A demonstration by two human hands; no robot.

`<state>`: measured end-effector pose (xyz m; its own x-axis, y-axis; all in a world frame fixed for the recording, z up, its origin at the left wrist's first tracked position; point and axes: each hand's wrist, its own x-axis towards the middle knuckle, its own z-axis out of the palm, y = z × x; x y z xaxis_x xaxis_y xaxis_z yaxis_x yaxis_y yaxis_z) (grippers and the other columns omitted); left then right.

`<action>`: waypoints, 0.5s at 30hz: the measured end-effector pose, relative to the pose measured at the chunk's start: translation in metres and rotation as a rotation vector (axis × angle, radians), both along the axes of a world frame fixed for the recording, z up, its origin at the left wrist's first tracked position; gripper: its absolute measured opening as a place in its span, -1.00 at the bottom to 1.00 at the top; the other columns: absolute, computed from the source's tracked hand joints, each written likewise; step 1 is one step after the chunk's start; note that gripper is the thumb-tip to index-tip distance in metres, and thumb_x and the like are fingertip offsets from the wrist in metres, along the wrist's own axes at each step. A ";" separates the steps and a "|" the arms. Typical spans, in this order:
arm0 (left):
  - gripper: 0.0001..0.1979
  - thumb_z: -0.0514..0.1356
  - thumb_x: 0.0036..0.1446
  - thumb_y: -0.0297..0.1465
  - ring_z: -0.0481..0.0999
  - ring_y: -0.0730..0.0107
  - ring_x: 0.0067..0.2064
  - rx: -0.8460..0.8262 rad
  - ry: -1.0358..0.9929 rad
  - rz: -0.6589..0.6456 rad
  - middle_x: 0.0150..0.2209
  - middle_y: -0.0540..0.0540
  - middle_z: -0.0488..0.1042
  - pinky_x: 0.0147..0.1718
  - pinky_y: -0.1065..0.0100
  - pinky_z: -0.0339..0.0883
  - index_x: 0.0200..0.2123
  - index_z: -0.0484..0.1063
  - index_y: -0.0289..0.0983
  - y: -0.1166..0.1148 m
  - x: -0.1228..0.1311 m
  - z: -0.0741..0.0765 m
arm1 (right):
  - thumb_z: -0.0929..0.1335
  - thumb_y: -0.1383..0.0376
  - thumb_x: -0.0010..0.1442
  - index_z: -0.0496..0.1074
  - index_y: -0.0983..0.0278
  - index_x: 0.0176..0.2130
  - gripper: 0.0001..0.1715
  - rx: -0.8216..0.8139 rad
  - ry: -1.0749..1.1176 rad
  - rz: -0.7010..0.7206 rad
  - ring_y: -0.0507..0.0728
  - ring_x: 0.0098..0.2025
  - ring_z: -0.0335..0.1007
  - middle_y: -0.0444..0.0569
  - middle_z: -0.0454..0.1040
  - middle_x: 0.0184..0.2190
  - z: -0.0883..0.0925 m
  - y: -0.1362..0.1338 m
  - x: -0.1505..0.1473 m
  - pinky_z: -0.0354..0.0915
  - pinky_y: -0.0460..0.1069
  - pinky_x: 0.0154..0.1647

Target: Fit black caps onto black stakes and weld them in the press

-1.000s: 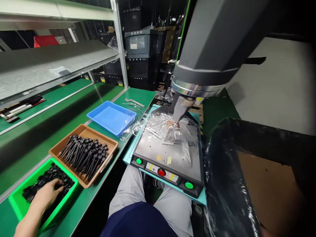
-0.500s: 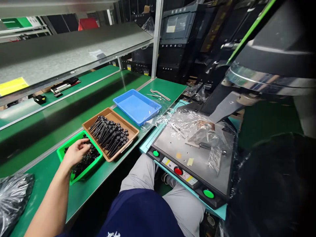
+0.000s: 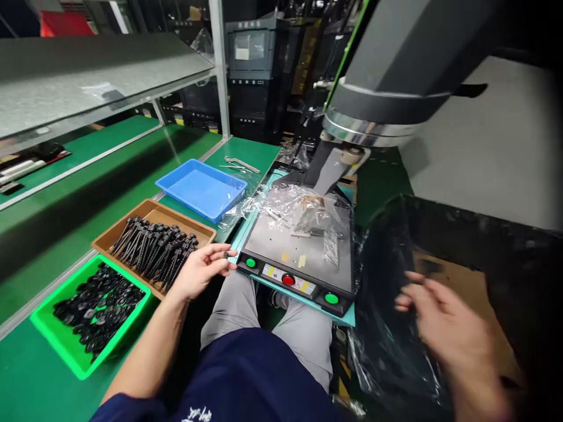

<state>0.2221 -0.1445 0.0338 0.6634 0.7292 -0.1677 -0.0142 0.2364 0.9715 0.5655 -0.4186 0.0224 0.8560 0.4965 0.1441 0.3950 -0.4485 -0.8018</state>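
Your left hand (image 3: 200, 274) pinched a small, dark piece (image 3: 226, 255) narrowly between thumb and fingertips, just beside the left round green push-button (image 3: 250, 262) on the machine's black front panel. A stray finger might have pressed that button, and so slight a grip could have dropped the piece into the gap between the green table (image 3: 21, 387) and the machine.

Your right hand (image 3: 446, 322) was blurred near the glossy black plastic bag (image 3: 382, 334); whether it held anything could not be told. The loose bag might have snagged your fingers.

Crumpled clear plastic film (image 3: 285, 199) lay on the flat grey metal plate (image 3: 316, 274), where it could have fouled the work. Your left wrist, near the brown rectangular tray (image 3: 152, 208), might have knocked its slim black rods (image 3: 149, 246).
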 end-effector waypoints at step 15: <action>-0.75 0.44 -0.10 -0.38 0.44 0.37 -0.24 0.118 -0.153 -0.296 -0.25 -0.11 0.48 -0.26 0.36 0.31 -0.26 0.65 -0.21 -0.019 0.072 -0.019 | 0.15 0.25 0.42 0.41 0.27 0.09 -0.60 0.030 -0.137 0.881 0.15 -0.24 0.36 0.06 0.43 -0.24 0.000 0.084 -0.120 0.32 0.06 -0.20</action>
<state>0.2942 -0.1636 0.0143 0.8601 0.5096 0.0238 -0.1094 0.1387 0.9843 0.4452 -0.3348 0.0227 0.1402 0.9605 0.2403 0.6795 0.0832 -0.7290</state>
